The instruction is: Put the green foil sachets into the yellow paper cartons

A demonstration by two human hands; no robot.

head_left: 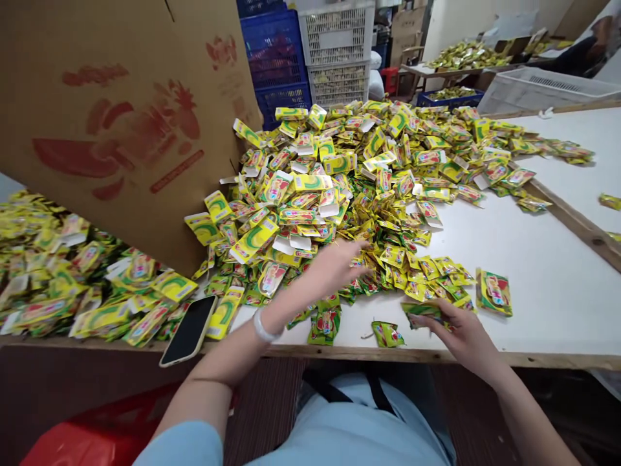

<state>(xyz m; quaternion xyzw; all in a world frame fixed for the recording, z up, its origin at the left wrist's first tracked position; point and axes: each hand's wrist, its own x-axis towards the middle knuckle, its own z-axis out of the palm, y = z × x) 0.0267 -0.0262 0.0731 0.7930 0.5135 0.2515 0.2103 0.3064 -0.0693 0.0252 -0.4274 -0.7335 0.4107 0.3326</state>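
Note:
My left hand (339, 264), a white band on its wrist, reaches over the heap of small yellow-green sachets (369, 223). Its fingers are stretched out and look apart, with nothing plainly held. Near the table's front edge, my right hand (460, 333) pinches a green sachet (420, 314) between thumb and fingers. One loose sachet (388, 334) lies just left of it, and a larger flat packet (493, 292) lies to its right. Yellow boxes (255, 239), several with open white flaps, are mixed through the heap on the left.
A big cardboard carton (136, 116) stands at the left, among more boxes and sachets. A phone (189, 330) lies at the front edge. A wooden strip (572, 223) crosses the white table (543, 259) on the right. Stacked crates (337, 52) stand behind; a red stool (77, 446) is below left.

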